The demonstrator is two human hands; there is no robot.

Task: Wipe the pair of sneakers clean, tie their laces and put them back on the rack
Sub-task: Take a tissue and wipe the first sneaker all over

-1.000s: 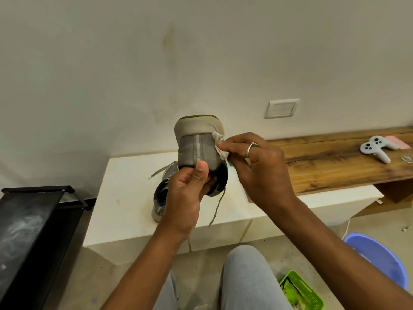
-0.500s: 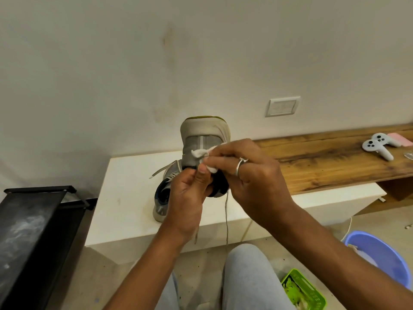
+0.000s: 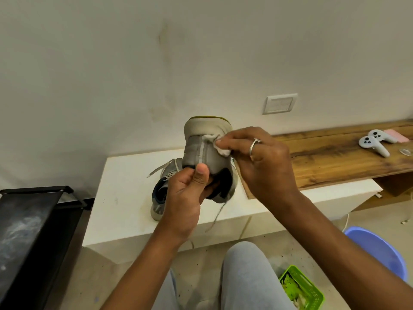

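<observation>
I see my left hand (image 3: pixel 185 198) closed around the collar of a grey sneaker (image 3: pixel 206 153), thumb pressed flat on the heel, fingers tucked inside the opening. It holds the shoe up, heel toward me and sole facing the wall, above the front part of the white worktop (image 3: pixel 125 193). My right hand (image 3: pixel 261 159) is bunched, fingertips pinching a small white wipe (image 3: pixel 220 146) against the upper right of the heel, just under the pale sole edge. A ring sits on one finger of that hand.

The held sneaker looks worn: grey heel panel with a light vertical stripe, off-white midsole, a yellowish outsole rim. Its laces hang loose below my left hand. The second sneaker (image 3: pixel 161 193) lies on the worktop just behind the held one, laces also undone. A black rack (image 3: pixel 33 218) stands left of the worktop; a green basket (image 3: pixel 301 289) and a blue tub (image 3: pixel 380 251) sit on the floor to its right.
</observation>
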